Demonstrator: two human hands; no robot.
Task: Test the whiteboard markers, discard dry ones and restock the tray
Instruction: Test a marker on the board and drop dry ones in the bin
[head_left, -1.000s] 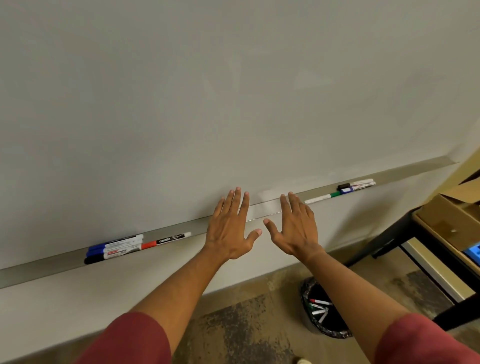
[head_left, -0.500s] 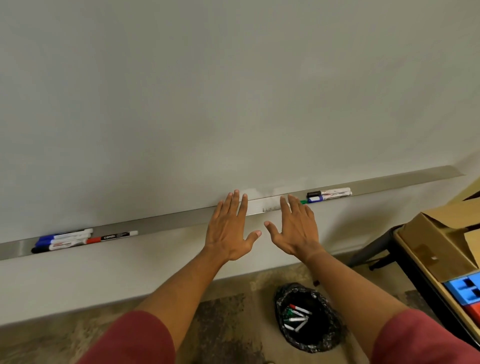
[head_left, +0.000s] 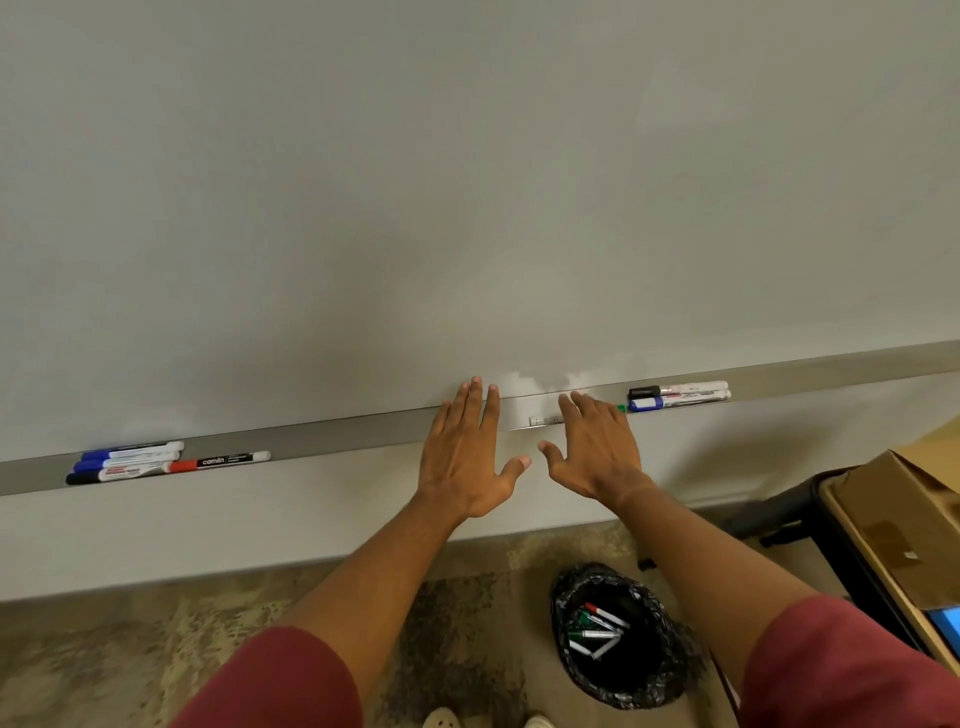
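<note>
A blank whiteboard (head_left: 467, 182) fills the wall above a grey tray (head_left: 337, 434) – markers (head_left: 130, 462) lie at its left end, more markers (head_left: 680, 395) at right. Below, a bin (head_left: 670, 680) holds others. Left hand (head_left: 467, 457) and right hand (head_left: 597, 452) hover flat, fingers spread, holding nothing
</note>
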